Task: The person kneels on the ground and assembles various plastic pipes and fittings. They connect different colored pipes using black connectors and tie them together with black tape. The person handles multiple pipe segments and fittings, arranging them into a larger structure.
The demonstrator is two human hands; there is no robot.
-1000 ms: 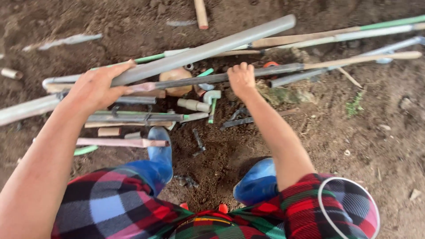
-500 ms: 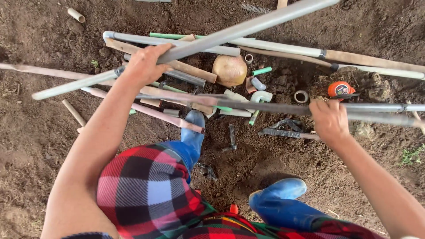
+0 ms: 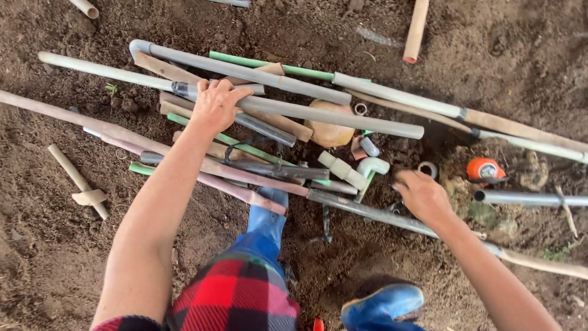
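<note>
A heap of long grey, green and brown pipes [image 3: 282,110] lies crosswise on bare soil in the head view. My left hand [image 3: 215,105] rests on top of the heap, fingers curled over a grey pipe [image 3: 331,114]. My right hand [image 3: 422,197] is lower right, fingers spread and pressing down on a long dark pipe [image 3: 367,211] that runs toward the right edge. White elbow fittings [image 3: 361,167] and a tan round stone [image 3: 331,132] sit between my hands. An orange tape measure [image 3: 486,169] lies just right of my right hand.
My blue rubber boots [image 3: 380,303] and a red plaid garment [image 3: 236,294] fill the bottom middle. A short tan pipe with a fitting [image 3: 78,181] lies at left, another brown pipe [image 3: 416,29] at the top. A grey pipe end [image 3: 527,197] points in from the right.
The long grey pipe held up across the heap now lies on it under my left hand. My right hand has shifted left and down onto the dark pipe.
</note>
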